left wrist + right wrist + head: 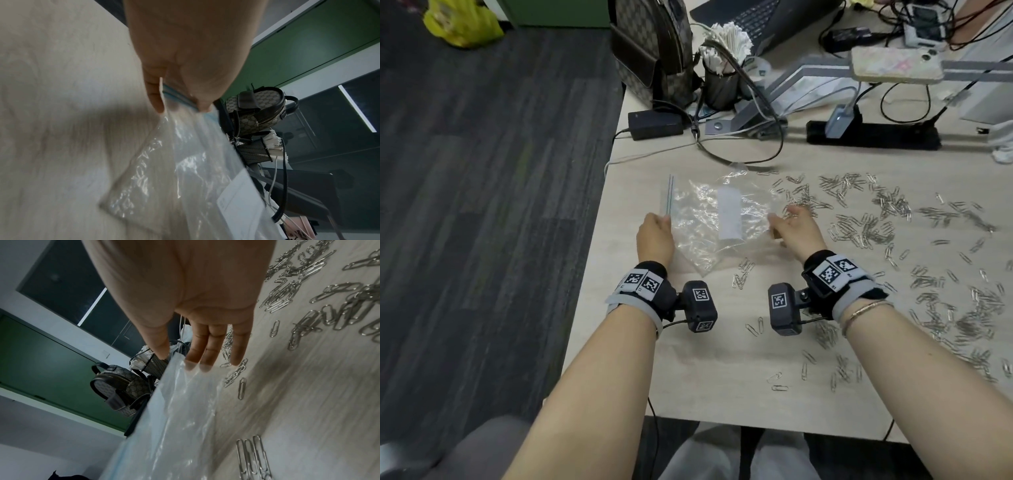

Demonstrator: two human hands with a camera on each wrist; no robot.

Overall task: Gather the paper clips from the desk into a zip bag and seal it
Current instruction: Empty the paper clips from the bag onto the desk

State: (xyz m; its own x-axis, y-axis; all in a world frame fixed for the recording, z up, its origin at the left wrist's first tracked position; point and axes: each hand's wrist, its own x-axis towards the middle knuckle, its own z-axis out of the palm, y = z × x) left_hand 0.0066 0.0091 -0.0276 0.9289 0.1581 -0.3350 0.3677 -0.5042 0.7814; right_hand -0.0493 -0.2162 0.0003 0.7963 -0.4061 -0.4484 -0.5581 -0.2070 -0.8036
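Two hands are working one clear zip bag [709, 219]: left hand [655, 236] pinching its zipper edge, right hand [796, 229] spread, fingers straight against it; countless paper clips [876, 212] are lying scattered on the desk [722, 394]

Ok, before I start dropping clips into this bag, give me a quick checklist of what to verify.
1. Left hand pinches the zip bag at its zip strip: ok.
2. Bag mouth open: cannot tell.
3. Right hand free to pick: not ok, its straight fingers touch the bag's far end.
4. Paper clips close beside the right hand: ok.
5. Bag has no clips inside yet: ok, only a white label shows.
6. Stray clips by the bag's near corner: not ok, still loose.
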